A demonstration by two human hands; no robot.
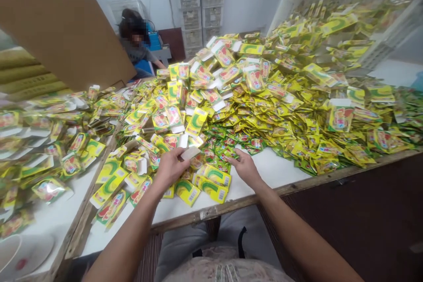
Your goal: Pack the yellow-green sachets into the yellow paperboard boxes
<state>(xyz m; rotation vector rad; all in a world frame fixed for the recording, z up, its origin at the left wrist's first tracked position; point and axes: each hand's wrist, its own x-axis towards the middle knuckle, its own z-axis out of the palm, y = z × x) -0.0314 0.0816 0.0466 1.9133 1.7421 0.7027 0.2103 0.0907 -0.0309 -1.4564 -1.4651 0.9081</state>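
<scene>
My left hand (172, 166) is closed on a small carton (191, 153), whose pale open end points to the right. My right hand (243, 166) pinches a small green packet (230, 154) at the edge of a pile of green packets (216, 141). Below and between my hands, yellow cartons (213, 183) lie near the table's front edge. A large heap of yellow packets (280, 119) rises behind and to the right of my right hand, with cartons (228, 72) on top.
A white crate (380, 55) tips more cartons onto the right back. More cartons (71, 163) cover the left table, beyond a wooden edge (95, 176). A white bucket (26, 253) stands front left. A person (135, 42) is behind a cardboard sheet (69, 35). Crates (190, 13) are stacked behind.
</scene>
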